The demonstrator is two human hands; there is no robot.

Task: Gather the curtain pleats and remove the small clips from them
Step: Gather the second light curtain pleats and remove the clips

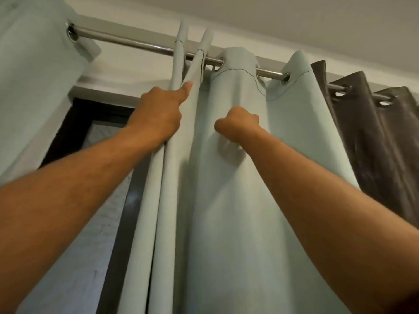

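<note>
A pale green curtain point(238, 200) hangs by metal eyelets from a chrome rod point(140, 45). Its two leftmost pleats point(181, 71) are pressed together into narrow folds that stick up past the rod. My left hand point(158, 114) grips these gathered pleats from the left, thumb laid along the fabric. My right hand point(238, 128) is a fist bunching the wider fold to the right, fingers hidden in the cloth. No clip shows anywhere.
A grey curtain point(374, 137) hangs on the same rod at the right. Another pale green panel point(29, 87) hangs at the far left. Between them a dark window frame point(74, 123) shows, with the white ceiling close above.
</note>
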